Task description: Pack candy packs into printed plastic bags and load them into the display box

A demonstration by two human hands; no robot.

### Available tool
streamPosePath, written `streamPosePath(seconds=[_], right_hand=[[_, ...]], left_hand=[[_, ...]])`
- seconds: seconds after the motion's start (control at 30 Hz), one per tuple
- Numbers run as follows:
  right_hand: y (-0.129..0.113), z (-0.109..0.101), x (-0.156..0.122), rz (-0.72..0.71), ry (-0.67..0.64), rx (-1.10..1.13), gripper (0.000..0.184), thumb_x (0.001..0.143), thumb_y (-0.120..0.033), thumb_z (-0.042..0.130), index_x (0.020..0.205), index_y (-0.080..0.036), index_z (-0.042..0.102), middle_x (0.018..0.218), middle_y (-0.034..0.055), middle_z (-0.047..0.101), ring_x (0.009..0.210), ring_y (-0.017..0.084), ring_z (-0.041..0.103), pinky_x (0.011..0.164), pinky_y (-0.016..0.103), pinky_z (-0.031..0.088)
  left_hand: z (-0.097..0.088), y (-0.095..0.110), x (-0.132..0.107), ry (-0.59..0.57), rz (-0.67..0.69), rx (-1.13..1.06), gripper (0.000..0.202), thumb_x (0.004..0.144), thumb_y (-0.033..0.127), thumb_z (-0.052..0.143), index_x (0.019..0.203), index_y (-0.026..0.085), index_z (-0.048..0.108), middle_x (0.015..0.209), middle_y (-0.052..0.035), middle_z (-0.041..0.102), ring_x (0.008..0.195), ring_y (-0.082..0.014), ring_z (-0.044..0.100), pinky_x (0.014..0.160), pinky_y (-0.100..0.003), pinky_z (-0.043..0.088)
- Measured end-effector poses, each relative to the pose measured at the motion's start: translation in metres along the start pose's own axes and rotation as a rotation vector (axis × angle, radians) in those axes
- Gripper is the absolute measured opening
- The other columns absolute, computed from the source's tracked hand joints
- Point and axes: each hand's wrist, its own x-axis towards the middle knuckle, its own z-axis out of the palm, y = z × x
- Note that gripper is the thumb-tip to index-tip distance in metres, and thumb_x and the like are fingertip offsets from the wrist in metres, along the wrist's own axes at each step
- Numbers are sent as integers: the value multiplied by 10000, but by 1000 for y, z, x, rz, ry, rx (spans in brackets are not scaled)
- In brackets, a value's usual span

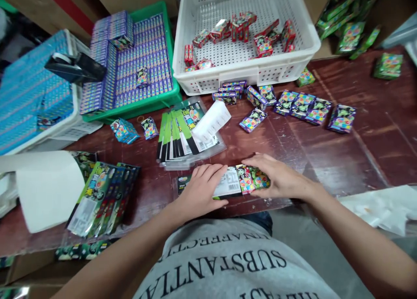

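Close to the table's front edge, a clear bag with a printed black, white and green card lies sideways. My left hand grips it, fingers over the far side and thumb along the near side. A small red box and a small green box sit in a row at the card's right end. My right hand closes round the green box from the right, thumb near, fingers far. Whether both boxes are fully inside the bag, I cannot tell. Just beyond lies a fanned stack of card bags with a white paper slip on it.
A white crate holds loose red boxes; a green tray holds rows of purple ones. Purple boxes stand in front of the crate. A tape dispenser rests at left, above filled bags. Green boxes lie right.
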Motion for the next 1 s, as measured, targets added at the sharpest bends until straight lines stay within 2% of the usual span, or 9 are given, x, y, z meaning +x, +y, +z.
streamPosePath(seconds=[0.1,0.2,0.27,0.4,0.5,0.67,0.77,0.9,1.0], right_hand=[[-3,10,9,-6,16,-15,926,834,-522,752,1587,-274,272,1481,110,562,1392,319,499,1193,575,369],[-2,7,-1,20,19,-41,1139,793,-611,757,1639,-248,87,1640,159,346,1503,364,341,1220,618,298],[1,0,-13,53,32,-89,1171,769,-611,775,1640,-249,82,1672,166,265,1528,391,272,1235,663,207],[8,-10,-19,64,25,-129,829,823,-454,758,1533,-309,354,1481,116,543,1416,353,455,1237,693,115],[10,-9,-6,28,25,-114,743,799,-491,777,1440,-306,449,1400,103,597,1340,336,521,1234,698,81],[14,-15,13,9,13,-106,714,763,-501,801,1371,-301,486,1355,93,610,1297,332,547,1231,694,44],[14,-22,18,17,57,-132,756,733,-514,807,1375,-297,471,1336,106,598,1290,343,546,1227,698,54],[7,-23,26,4,98,-156,760,726,-544,802,1358,-277,475,1304,122,591,1269,338,557,1233,687,80],[1,-21,32,-12,70,-129,738,739,-533,804,1351,-275,483,1312,117,598,1278,332,557,1235,686,74]], left_hand=[[6,3,4,56,-50,-6,912,772,445,798,1533,201,359,1464,-132,487,1301,-338,441,1104,-500,347],[7,3,2,77,-79,-10,898,779,452,795,1531,211,368,1460,-124,490,1294,-339,436,1090,-499,351],[7,3,2,75,-76,-18,905,782,456,794,1539,230,353,1470,-118,486,1301,-338,431,1099,-499,339],[8,3,6,71,-69,-27,916,774,447,802,1541,237,348,1476,-116,486,1301,-339,428,1098,-500,335],[8,3,9,86,-74,-34,918,762,435,814,1530,205,365,1462,-120,491,1300,-333,424,1104,-491,340],[2,4,7,118,-106,-57,896,761,417,809,1515,183,385,1450,-124,497,1307,-322,432,1114,-480,349],[-2,6,6,144,-102,-71,880,778,430,793,1518,199,377,1462,-122,492,1323,-318,434,1115,-477,349],[-3,6,8,246,-157,-36,885,769,402,799,1515,190,373,1437,-133,509,1303,-318,468,1099,-480,356],[-1,5,8,268,-150,-24,842,775,375,787,1498,194,393,1427,-135,523,1292,-321,489,1098,-492,358]])
